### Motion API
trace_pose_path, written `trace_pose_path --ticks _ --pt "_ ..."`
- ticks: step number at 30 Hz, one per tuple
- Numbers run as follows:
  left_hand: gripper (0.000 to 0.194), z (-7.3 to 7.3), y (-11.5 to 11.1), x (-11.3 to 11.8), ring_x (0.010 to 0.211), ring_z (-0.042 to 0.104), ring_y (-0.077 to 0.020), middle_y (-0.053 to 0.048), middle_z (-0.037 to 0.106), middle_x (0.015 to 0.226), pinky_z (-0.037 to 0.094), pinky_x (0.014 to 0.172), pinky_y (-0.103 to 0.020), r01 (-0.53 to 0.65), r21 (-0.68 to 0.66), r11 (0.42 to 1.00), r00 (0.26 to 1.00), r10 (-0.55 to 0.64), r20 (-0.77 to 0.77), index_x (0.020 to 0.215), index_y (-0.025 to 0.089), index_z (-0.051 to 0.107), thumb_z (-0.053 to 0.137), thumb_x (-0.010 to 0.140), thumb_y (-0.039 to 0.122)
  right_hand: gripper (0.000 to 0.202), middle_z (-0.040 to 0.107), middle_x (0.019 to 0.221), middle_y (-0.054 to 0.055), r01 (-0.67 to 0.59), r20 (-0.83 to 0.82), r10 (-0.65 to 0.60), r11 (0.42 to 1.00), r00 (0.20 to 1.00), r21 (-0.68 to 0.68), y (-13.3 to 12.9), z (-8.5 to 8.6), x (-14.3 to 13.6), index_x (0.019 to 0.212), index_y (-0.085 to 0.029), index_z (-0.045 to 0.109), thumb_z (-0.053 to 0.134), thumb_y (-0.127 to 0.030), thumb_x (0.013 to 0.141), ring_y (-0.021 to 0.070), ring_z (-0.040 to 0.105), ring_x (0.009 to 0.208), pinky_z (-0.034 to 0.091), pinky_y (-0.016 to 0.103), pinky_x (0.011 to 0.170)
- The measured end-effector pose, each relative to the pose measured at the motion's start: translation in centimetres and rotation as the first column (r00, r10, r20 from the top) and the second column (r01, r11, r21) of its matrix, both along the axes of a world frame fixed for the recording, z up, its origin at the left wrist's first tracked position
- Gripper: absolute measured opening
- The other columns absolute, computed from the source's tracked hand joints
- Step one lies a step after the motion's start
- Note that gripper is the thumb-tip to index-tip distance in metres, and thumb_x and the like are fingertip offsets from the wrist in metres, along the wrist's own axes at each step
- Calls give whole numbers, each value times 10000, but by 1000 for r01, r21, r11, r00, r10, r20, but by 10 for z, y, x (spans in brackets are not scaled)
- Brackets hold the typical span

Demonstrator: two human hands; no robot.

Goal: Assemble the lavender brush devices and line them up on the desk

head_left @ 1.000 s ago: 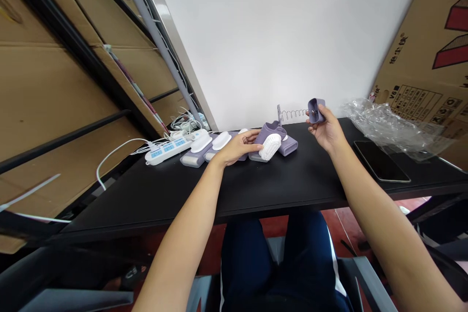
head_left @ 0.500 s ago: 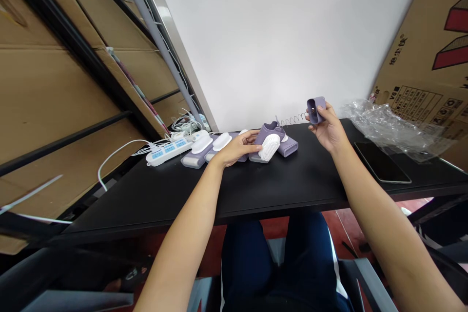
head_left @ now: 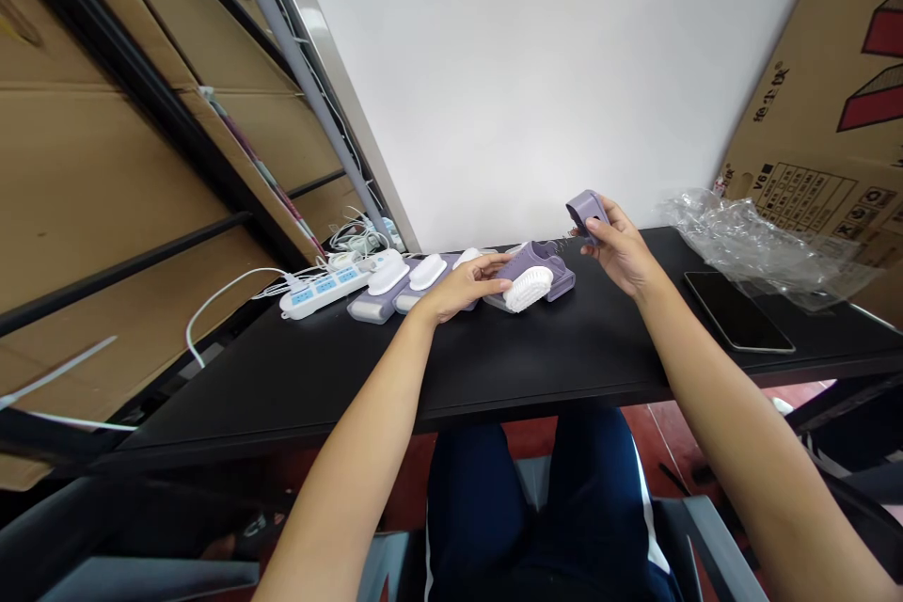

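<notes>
My left hand (head_left: pixel 466 287) is closed on a purple plastic housing (head_left: pixel 526 261) with a white ribbed oval pad (head_left: pixel 529 289) facing me, tilted above the black table (head_left: pixel 522 357). Between thumb and fingers, my right hand (head_left: pixel 621 249) grips a hollow purple cap (head_left: pixel 587 210), raised to the right of the housing. A thin coiled wire (head_left: pixel 564 243) shows in the gap between the two parts. Behind the held housing, another purple piece (head_left: pixel 562 282) lies on the table, partly hidden. Left of my left hand sit purple units with white oval tops (head_left: pixel 427 272).
A white power strip (head_left: pixel 324 285) with plugged cables lies at the left. On the right are a dark phone-like slab (head_left: pixel 737 310) and crumpled clear plastic (head_left: pixel 762 245). A large cardboard box (head_left: pixel 818 150) leans there. A white wall (head_left: pixel 522 85) rises behind the table.
My right hand has brought the cap left and turned it, closer to the housing. The coiled wire spans a shorter gap. My left hand has tilted the housing slightly to the right.
</notes>
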State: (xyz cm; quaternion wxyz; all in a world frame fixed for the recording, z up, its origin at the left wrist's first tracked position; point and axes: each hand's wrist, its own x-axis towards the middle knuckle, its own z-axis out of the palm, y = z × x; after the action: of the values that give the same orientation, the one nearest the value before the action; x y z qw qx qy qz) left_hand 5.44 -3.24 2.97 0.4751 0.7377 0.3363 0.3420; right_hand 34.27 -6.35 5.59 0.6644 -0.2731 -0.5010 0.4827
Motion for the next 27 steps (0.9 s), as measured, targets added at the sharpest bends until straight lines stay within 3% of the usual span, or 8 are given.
trace_pose_path --ticks 10,17,23,27 --pt "619 -4 5 1 1389 551 -304 -107 609 1492 435 1161 -439 -19 16 1000 1000 18 22 1338 257 683 831 772 459 505 691 1198 -8 74 95 -80 995 992 65 3 -3 1 1197 -381 690 873 -413 727 194 675 982 543 256 653" --pt "654 -7 7 0 1379 552 -312 -110 601 1498 426 1158 -450 -10 -21 1000 998 11 57 1379 242 650 837 781 430 627 659 1281 33 37 341 -77 992 937 120 7 -11 -4 1338 -340 607 823 -500 771 255 643 1124 568 365 843" --pt "656 -8 8 1 1393 540 -321 -107 608 1493 423 1158 -452 -4 -12 1000 998 5 66 1369 249 661 842 770 444 639 651 1345 55 61 391 -106 990 914 125 8 -16 -12 1353 -307 602 793 -549 794 281 605 1219 545 423 982" --pt "664 -7 7 1 1370 559 -320 -110 610 1489 444 1136 -443 4 -26 1000 998 -2 64 1378 246 651 841 773 443 680 652 1347 59 63 395 -94 994 914 91 9 -18 -15 1382 -303 580 786 -572 792 283 620 1196 555 428 960"
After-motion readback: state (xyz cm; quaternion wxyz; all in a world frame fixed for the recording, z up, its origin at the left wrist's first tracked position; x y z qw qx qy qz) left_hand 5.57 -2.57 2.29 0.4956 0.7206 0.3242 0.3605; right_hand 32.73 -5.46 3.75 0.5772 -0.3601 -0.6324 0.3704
